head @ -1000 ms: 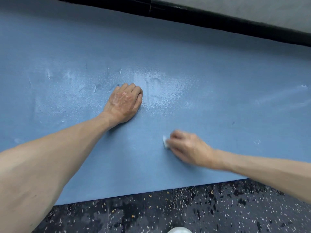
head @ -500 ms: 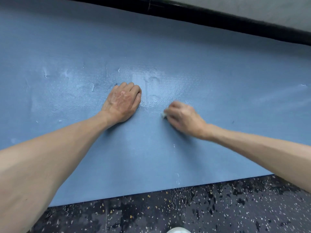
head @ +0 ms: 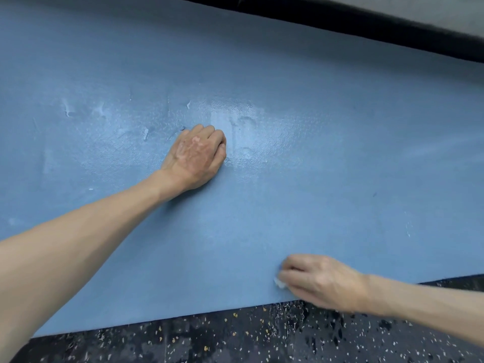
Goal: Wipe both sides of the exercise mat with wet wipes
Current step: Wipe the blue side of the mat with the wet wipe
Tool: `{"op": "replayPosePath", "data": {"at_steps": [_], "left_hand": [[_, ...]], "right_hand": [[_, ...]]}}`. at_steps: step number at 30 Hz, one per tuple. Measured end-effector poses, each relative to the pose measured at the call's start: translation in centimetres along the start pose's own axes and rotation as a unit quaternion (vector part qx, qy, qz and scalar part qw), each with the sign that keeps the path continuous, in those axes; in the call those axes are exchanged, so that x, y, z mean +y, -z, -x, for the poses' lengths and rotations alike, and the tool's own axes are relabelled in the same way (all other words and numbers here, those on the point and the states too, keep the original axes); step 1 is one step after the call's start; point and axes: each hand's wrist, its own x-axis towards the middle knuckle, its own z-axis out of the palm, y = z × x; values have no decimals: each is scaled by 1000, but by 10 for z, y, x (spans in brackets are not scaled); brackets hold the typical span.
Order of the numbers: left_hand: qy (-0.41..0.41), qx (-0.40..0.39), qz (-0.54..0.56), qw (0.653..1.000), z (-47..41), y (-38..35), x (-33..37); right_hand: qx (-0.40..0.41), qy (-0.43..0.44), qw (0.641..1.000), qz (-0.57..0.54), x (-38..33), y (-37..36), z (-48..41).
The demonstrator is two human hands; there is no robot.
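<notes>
A blue exercise mat (head: pixel 327 179) lies flat and fills most of the view. Its surface has scuffs and a shiny damp patch near the middle. My left hand (head: pixel 196 157) rests on the mat at its centre with the fingers curled under, holding nothing. My right hand (head: pixel 322 282) presses a small bunched white wet wipe (head: pixel 279 283) onto the mat close to its near edge; only a corner of the wipe shows past the fingers.
Dark speckled floor (head: pixel 235 339) runs along the mat's near edge. A black baseboard strip (head: pixel 366 24) borders the far edge, with a pale wall above it at the top right.
My right hand has swept the wipe from beside the left hand back towards me, down to the mat's near edge. The left hand has stayed in place.
</notes>
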Motion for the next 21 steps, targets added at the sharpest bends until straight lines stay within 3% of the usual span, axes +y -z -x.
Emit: {"op": "replayPosePath", "data": {"at_steps": [4, 7, 9, 11, 17, 21], "left_hand": [[11, 13, 15, 1000, -21, -2, 0], [22, 24, 11, 999, -46, -3, -3], [34, 19, 2, 999, -63, -4, -8], [56, 20, -4, 998, -79, -6, -15], [129, 22, -26, 991, -117, -9, -32], [163, 16, -61, 985, -138, -16, -31]], "right_hand": [[130, -40, 990, 32, 46, 33, -71], [255, -120, 957, 67, 84, 65, -132], [293, -161, 940, 73, 94, 78, -151], [290, -157, 941, 77, 89, 76, -146], [164, -84, 983, -18, 29, 26, -58], [151, -49, 987, -24, 38, 29, -54]]}}
